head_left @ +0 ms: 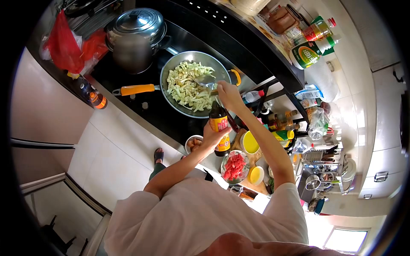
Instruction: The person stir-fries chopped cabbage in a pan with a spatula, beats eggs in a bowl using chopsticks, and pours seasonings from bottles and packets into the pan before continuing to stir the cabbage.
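My left hand (213, 135) is wrapped round a dark sauce bottle (218, 123) with a red and yellow label. The bottle's neck is at the near right edge of the pan (165, 91); I cannot tell whether anything flows from it. Chopped pale green vegetable pieces (188, 87) lie in the pan, which sits on the black stove. My right hand (229, 96) is closed on a metal spatula (206, 81), whose head rests among the pieces at the pan's right side.
A lidded steel pot (136, 25) stands behind the pan, whose orange handle (136, 89) points left. Near the bottle are a bowl of brown items (194, 144), a plate of red chopped food (235, 166) and a yellow bowl (251, 143). The range hood (239, 42) overhangs the right.
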Available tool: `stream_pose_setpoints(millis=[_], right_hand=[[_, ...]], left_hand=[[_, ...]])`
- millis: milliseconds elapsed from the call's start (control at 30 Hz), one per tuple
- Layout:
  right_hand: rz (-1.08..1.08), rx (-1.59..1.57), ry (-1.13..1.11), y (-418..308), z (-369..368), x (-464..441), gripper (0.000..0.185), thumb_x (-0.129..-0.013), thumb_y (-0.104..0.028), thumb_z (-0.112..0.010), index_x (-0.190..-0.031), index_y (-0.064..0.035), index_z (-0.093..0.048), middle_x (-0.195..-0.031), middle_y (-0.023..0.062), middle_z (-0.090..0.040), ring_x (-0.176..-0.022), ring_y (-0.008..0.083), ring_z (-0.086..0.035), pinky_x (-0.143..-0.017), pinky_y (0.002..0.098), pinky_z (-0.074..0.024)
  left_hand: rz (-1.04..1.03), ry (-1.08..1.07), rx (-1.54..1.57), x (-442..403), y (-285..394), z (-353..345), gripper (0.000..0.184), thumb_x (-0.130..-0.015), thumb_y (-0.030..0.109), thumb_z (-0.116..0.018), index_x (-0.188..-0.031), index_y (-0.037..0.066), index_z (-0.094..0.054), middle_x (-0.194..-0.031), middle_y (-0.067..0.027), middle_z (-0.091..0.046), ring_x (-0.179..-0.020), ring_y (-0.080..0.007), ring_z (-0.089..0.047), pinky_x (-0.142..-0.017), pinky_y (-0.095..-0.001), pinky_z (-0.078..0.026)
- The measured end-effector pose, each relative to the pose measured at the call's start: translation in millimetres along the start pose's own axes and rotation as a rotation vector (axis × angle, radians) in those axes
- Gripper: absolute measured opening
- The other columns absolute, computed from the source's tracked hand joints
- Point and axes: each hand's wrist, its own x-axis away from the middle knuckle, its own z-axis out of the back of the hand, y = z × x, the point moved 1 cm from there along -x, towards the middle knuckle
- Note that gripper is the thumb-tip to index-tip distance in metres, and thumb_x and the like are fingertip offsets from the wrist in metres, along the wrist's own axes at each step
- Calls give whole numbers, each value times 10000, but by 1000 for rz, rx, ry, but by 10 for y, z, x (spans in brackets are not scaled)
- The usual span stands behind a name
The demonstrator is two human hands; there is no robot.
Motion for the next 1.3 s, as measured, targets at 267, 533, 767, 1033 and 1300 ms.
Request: stream_pose_setpoints(millis=[267,533,767,1033,1300], right_hand=[[90,228,-49,416,-407,-447,325,-926,-256,-441,-843,15,-600,-865,282,-640,-841,488,-601,-787,551,-476],[150,296,-99,372,-409,-590,308,-915,-249,-463,-829,12,-600,-869,261,-638,-827,475,-606,-772,547,-486],[166,197,65,100,-192,-497,342,-956,-266,-430,-867,0,-626,-854,234,-652,-855,446,-614,-775,521,-489],[-180,36,201,-290,607,-81,508,-1022,-410,-369,-950,-24,-692,-755,205,-648,-758,381,-637,-738,419,-487],[-391,42,-403,-93,1365,778,513,-1020,-455,-248,-1147,-155,-644,-909,187,-663,-974,388,-612,-945,429,-426]], left_hand=[[38,35,130,-185,123,-35,342,-733,82,-806,-980,77,-569,-845,-14,-634,-711,-117,-623,-652,-294,-521],[79,18,159,-261,226,-22,341,-760,122,-807,-1004,89,-571,-853,-20,-649,-752,-128,-645,-675,-307,-541],[-40,2,33,-312,231,36,337,-750,65,-796,-989,74,-558,-826,-29,-638,-698,-125,-637,-635,-301,-541],[-358,-25,-577,-247,346,90,502,-673,132,-833,-1018,-3,-495,-825,-115,-651,-688,-164,-646,-628,-321,-539],[-548,-275,-760,155,138,-254,559,-682,126,-803,-1138,-24,-517,-951,-186,-652,-848,-311,-665,-771,-370,-529]])
